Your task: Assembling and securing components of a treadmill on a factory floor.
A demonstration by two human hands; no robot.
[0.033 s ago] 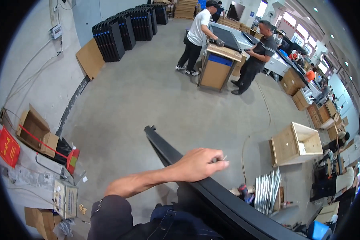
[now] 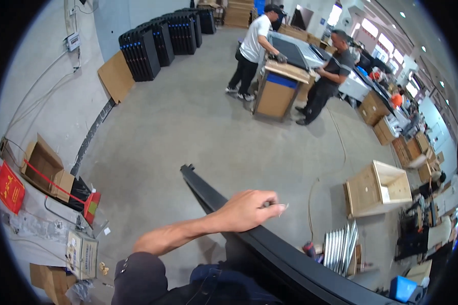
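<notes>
**A:** Head view, looking down: what fills the scene?

**B:** Largest is the grey concrete floor (image 2: 188, 127), running from the wall at left to the work benches at upper right. Across the lower right runs a long black panel (image 2: 269, 254), held on edge; its top edge slants from a notched corner near the centre down toward the lower right.

**A:** Next in size?

**B:** A row of black racks (image 2: 163, 38) along the far wall, with a cardboard sheet (image 2: 116, 76) leaning just beside them. Two people stand at a brown crate (image 2: 276, 94) at top centre, one in a white shirt (image 2: 254, 33), one in dark clothes (image 2: 336, 66). An open wooden box (image 2: 379, 188) sits on the floor at right, well apart from the panel. An open carton (image 2: 43, 162) lies by the left wall, near a red bag (image 2: 9, 188).

**A:** And the hand?

**B:** The person's left hand (image 2: 247, 209) reaches in from the lower left, forearm bare, and rests on the panel's top edge, a little way down from the corner. Its fingers (image 2: 269, 201) are curled over the edge, closed loosely around it, and something small and pale shows at the fingertips; what it is cannot be told.

**A:** The right hand?

**B:** Out of frame.

**A:** Smallest items?

**B:** A stack of silvery plates (image 2: 338, 246) stands on edge beyond the panel at lower right.
</notes>
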